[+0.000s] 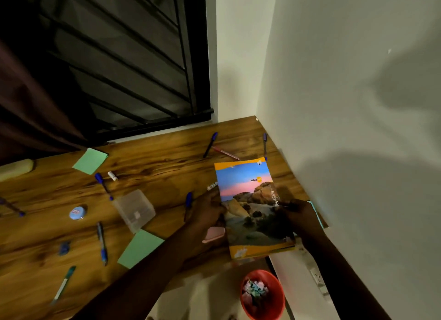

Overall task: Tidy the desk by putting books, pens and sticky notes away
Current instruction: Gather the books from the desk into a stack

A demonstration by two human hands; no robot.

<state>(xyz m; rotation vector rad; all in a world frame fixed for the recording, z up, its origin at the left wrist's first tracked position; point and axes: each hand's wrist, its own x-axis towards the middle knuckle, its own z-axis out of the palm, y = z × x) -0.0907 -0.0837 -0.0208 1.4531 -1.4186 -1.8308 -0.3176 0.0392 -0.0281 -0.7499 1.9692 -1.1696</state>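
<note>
Books looked to be the step in hand as I watched the feed. The left hand (205,214) and the right hand (298,217) each had a grip on one long side of a thin orange-bordered paperback book with a sunset-and-boulders cover (248,200). Their fingers were curled over its edges, so both were grasping it. The book sat along the right edge of the brown wood-grain tabletop (167,157), its near end reaching the front-right corner. I could not tell whether it rested flat or was slightly lifted. A sliver of something teal (318,216) showed under the right hand, too hidden to identify.

The rest waited. A square green sticky-note pad (90,161) lay toward the back-left corner and a second green pad (140,248) near the front edge. A blue-capped pen (210,144) and a slim red pen (225,152) lay just beside each other by the back-right corner. A clear plastic box (133,210) stood mid-tabletop, with more blue pens scattered around it.

By my judgement the tidying was barely begun. The next move called for keeping the book level in both hands while it went wherever books belong, a place the view did not show. After that a freed hand could gather the pens, perhaps into the box.
</note>
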